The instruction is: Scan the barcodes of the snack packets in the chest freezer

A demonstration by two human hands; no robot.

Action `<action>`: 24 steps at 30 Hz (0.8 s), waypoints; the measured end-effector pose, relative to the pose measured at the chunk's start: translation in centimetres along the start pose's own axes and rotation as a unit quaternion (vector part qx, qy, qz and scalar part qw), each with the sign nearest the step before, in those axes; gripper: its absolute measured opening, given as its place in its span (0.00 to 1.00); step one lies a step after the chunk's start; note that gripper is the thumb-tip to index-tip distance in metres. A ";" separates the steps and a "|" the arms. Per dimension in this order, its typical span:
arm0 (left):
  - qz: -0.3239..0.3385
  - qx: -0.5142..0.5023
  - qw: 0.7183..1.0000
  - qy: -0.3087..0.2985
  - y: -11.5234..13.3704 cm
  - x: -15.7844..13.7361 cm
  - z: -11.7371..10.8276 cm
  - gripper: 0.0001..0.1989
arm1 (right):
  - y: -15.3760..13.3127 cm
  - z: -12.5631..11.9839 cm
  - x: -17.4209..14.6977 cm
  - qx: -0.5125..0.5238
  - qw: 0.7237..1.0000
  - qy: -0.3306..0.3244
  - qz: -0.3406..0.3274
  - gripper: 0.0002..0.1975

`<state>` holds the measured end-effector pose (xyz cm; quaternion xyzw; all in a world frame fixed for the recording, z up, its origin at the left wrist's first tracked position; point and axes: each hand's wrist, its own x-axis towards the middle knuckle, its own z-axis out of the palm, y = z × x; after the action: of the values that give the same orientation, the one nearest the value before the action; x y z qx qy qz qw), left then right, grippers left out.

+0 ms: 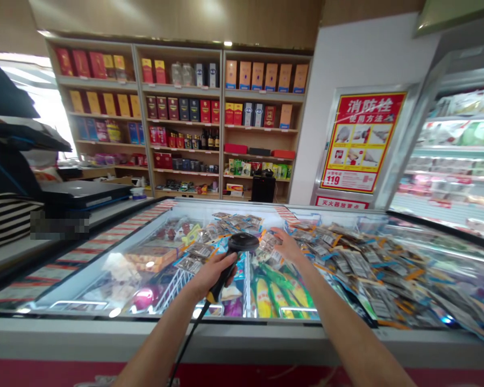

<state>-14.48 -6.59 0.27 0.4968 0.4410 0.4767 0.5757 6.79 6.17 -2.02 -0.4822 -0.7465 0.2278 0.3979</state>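
Observation:
My left hand is wrapped round the handle of a black barcode scanner, whose cord hangs down toward the front. The scanner's head is turned right, close to a small clear-and-silver packet. My right hand pinches that packet by its right side, over the glass top of the freezer. A large heap of similar flat packets with blue and orange edges lies on the glass to the right of my right hand. A smaller group of packets lies left of and behind the scanner.
The chest freezer spans the front, with yellow-and-green bags inside under the glass. On the left a counter carries a flat dark device. Shelves of boxes line the back wall, and a lit display fridge stands right.

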 end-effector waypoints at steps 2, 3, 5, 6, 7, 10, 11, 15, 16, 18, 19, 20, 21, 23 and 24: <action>-0.001 0.006 1.000 -0.006 0.0 0.0 0.1 0.15 | 0.0 -0.3 0.1 -0.013 1.000 -0.004 -0.009 0.30; -0.002 0.007 1.000 -0.010 0.0 0.1 0.2 0.15 | 0.0 -0.4 0.1 -0.018 1.000 -0.002 -0.014 0.30; -0.002 0.010 1.000 -0.019 0.0 0.2 0.2 0.15 | 0.0 -0.6 0.2 -0.027 1.000 0.002 -0.014 0.30; -0.001 0.012 1.000 -0.023 -0.1 0.3 0.3 0.15 | 0.0 -0.6 0.2 -0.031 0.999 0.002 -0.010 0.30; 0.002 0.014 1.000 -0.027 -0.1 0.4 0.3 0.15 | 0.0 -0.7 0.3 -0.033 0.999 0.001 -0.007 0.30; 0.014 0.007 0.999 -0.032 -0.1 0.8 0.5 0.14 | -0.1 -0.7 0.3 -0.038 0.999 -0.001 -0.011 0.30; 0.015 0.004 0.999 -0.031 -0.1 1.0 0.5 0.14 | -0.2 -0.8 0.3 -0.038 0.999 0.000 -0.015 0.30; 0.023 0.004 1.000 -0.016 0.0 1.5 0.8 0.14 | 0.3 -1.4 0.3 -0.037 0.999 0.013 -0.006 0.30; 0.026 0.006 1.000 -0.009 0.0 1.5 0.8 0.15 | 0.6 -1.8 0.4 -0.042 0.999 0.026 -0.001 0.30; 0.034 0.015 0.999 0.003 0.1 1.5 0.6 0.16 | 1.4 -3.0 0.4 -0.064 0.996 0.069 0.011 0.29; 0.039 0.021 0.999 0.008 0.1 1.5 0.5 0.17 | 1.9 -3.8 0.4 -0.082 0.992 0.096 0.022 0.29; 0.045 0.027 0.999 0.012 0.1 1.5 0.4 0.18 | 2.4 -4.8 0.4 -0.102 0.986 0.124 0.037 0.28; 0.050 0.029 0.998 0.014 0.2 1.5 0.3 0.19 | 3.0 -5.9 0.2 -0.121 0.980 0.149 0.054 0.28; 0.057 0.023 0.998 0.022 0.2 1.4 -0.1 0.19 | 4.0 -8.1 -0.2 -0.161 0.964 0.190 0.094 0.26; 0.058 0.014 0.998 0.029 0.2 1.4 -0.2 0.18 | 4.4 -9.1 -0.6 -0.184 0.955 0.204 0.115 0.25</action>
<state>-14.52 -5.16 0.38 0.5155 0.4349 0.5174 0.5267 16.66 7.15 -0.16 -0.6661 -0.6178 0.0274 0.4170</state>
